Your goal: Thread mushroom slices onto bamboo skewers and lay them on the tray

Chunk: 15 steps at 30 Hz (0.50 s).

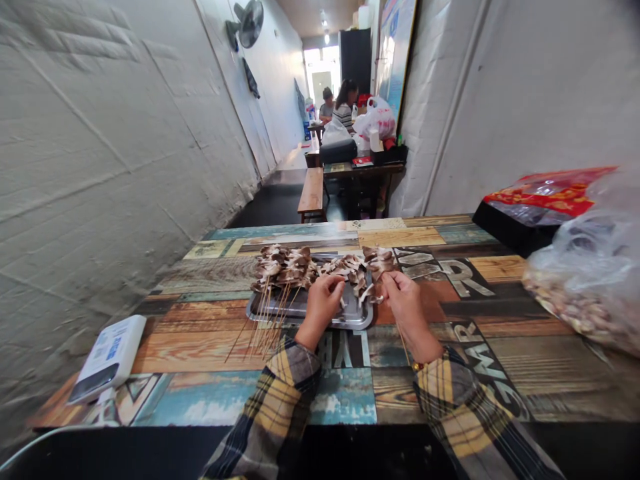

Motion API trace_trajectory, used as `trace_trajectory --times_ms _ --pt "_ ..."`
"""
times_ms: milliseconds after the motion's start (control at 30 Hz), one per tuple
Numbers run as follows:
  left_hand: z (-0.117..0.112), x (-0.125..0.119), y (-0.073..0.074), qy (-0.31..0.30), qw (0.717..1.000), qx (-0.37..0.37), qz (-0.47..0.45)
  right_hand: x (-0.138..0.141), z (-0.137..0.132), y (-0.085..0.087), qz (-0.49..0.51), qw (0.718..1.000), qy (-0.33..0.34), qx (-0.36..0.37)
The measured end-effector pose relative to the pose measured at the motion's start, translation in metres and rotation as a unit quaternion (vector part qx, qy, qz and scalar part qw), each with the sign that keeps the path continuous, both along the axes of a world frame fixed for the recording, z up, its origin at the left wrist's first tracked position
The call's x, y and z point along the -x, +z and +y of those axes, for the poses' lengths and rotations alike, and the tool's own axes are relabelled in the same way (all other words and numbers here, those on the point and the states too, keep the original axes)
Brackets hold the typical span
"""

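A metal tray (305, 308) sits on the patchwork wooden table (210, 347), heaped with meat pieces (345, 267). Finished meat skewers (280, 270) lie across its left side, their sticks pointing toward me. My left hand (323, 300) hovers over the tray's middle, fingers pinched on a piece of meat. My right hand (405, 300) is at the tray's right edge, closed on a thin bamboo skewer (403, 340) that runs back along my wrist, with meat at its tip. Both sleeves are yellow plaid.
A white device (107, 357) lies at the table's near left corner. A clear bag of food (585, 280) and a black tray under a red packet (540, 203) stand at right. Beyond are a bench (313, 190), another table and two seated people (340, 107).
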<state>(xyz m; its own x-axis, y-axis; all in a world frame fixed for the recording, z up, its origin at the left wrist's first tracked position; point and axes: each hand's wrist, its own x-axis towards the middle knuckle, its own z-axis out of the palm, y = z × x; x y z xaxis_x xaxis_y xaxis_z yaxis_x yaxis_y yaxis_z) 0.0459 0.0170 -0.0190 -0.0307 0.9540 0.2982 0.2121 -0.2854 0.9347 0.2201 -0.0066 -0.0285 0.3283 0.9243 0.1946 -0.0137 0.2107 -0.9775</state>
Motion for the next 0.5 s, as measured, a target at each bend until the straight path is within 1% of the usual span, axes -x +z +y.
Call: trace_trajectory --times_ms 67,167,267,333,400,433,500 --pt "-0.002 -0.007 0.001 -0.02 0.996 -0.02 0.09 0.0 0.0 0.001 -0.011 1.0 0.001 0.0" --pt "-0.004 -0.018 0.002 -0.02 0.975 -0.05 0.215 0.001 -0.001 0.0 -0.035 0.999 0.01 -0.004" --pt "-0.003 -0.027 0.001 -0.015 0.949 -0.059 0.309 0.002 0.0 -0.002 -0.041 0.999 0.015 -0.007" --pt "-0.002 -0.032 -0.002 -0.006 0.935 -0.054 0.351 0.002 0.001 -0.004 -0.038 0.999 0.018 -0.008" --pt "0.0 -0.034 -0.004 0.003 0.935 -0.054 0.35 0.002 0.001 -0.003 -0.038 0.999 0.019 -0.01" --pt "0.001 -0.034 -0.005 0.005 0.943 -0.056 0.329 0.002 0.0 -0.002 -0.039 0.999 0.019 -0.012" --pt "0.003 -0.031 -0.004 0.006 0.966 -0.053 0.253 0.003 -0.001 0.001 -0.043 0.999 0.021 -0.016"
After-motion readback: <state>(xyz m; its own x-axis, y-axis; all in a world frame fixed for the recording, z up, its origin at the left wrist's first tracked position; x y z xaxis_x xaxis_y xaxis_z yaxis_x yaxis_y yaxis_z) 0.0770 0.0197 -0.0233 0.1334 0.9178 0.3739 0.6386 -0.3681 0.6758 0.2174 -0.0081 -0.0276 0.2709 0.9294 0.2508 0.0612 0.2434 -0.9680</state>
